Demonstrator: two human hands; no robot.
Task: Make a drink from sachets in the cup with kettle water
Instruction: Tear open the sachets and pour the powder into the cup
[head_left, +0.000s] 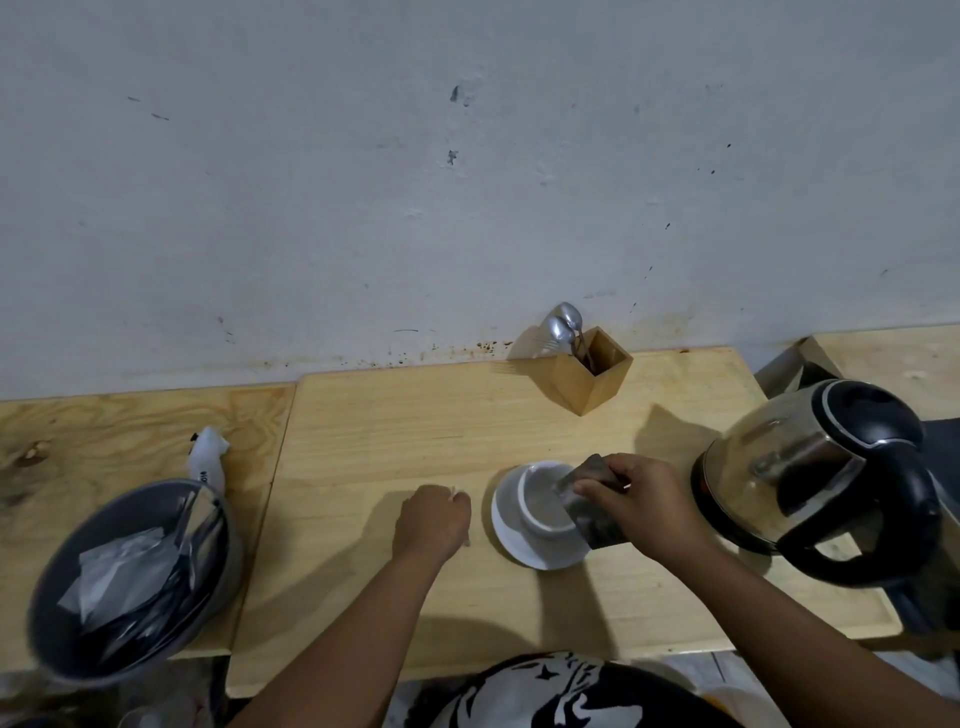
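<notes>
Dark sachet (592, 506) over white cup (540, 512)

This looks like a simple home kitchen corner or a small pantry place for making drinks. A plain wooden table (415, 426) stands against a grey painted wall (363, 182) that has stains and small marks. On the table there is a glass electric kettle (810, 467), a white cup (545, 501) on a saucer (511, 540), a wooden box (592, 371) with spoons (561, 327), and a grey bowl (67, 613) full of sachets (124, 571)
</notes>
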